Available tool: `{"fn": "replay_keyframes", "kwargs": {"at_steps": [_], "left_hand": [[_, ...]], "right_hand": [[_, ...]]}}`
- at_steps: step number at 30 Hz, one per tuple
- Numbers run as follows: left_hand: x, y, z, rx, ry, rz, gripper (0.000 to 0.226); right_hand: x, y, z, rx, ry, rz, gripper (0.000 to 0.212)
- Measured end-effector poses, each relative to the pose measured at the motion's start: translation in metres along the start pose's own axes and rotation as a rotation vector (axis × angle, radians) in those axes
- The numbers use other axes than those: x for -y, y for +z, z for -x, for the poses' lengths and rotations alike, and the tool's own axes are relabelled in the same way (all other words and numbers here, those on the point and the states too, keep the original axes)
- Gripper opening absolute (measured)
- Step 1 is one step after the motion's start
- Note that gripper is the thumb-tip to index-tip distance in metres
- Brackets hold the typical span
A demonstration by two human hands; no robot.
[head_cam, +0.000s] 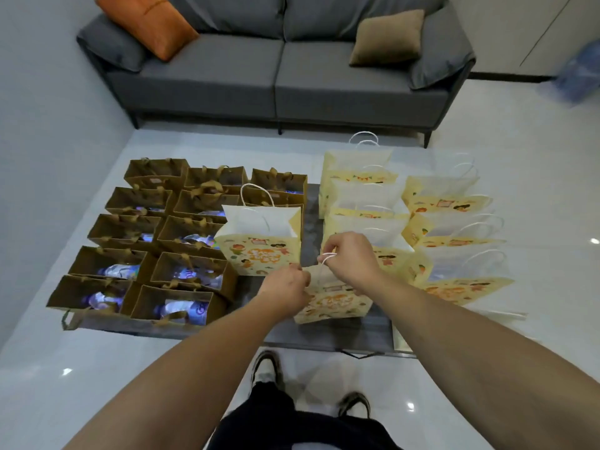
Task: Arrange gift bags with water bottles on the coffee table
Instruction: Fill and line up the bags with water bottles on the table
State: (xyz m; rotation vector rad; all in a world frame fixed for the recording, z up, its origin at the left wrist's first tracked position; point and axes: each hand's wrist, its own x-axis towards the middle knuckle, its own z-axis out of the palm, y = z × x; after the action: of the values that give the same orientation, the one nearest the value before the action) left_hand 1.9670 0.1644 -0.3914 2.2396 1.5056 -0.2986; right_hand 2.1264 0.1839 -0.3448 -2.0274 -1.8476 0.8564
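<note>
Both hands meet over a yellow cartoon-print gift bag (pixel 331 302) at the near edge of the surface (pixel 311 222), near its middle. Her or his left hand (pixel 287 292) pinches the bag's top edge; the right hand (pixel 349 258) grips the white handle (pixel 326 256). Brown bags (pixel 143 254) holding water bottles (pixel 118 271) fill the left side, yellow bags (pixel 454 222) the right. To do this well, pull the mouth evenly apart, keep the base flat, and set it square in line with its neighbours.

Brown gift bags (pixel 181 241) hold water bottles (pixel 118 271); yellow gift bags (pixel 367 203) stand upright, perhaps empty.
</note>
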Motion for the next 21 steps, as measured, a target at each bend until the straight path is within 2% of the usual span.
{"fn": "replay_keyframes", "kwargs": {"at_steps": [6, 13, 18, 21], "left_hand": [[0.08, -0.015, 0.001, -0.055, -0.05, 0.05, 0.014], [0.153, -0.021, 0.003, -0.077, -0.113, 0.119, 0.011], [0.174, -0.017, 0.005, -0.175, -0.119, 0.163, 0.013], [0.171, -0.019, 0.005, -0.253, -0.096, 0.177, 0.017]], "right_hand": [[0.06, 0.03, -0.023, 0.043, 0.032, -0.02, 0.015], [0.112, 0.08, -0.044, 0.041, 0.063, -0.047, 0.017], [0.132, 0.097, -0.052, 0.073, 0.046, 0.006, 0.006], [0.131, 0.094, -0.053, 0.097, 0.066, 0.013, 0.016]]}}
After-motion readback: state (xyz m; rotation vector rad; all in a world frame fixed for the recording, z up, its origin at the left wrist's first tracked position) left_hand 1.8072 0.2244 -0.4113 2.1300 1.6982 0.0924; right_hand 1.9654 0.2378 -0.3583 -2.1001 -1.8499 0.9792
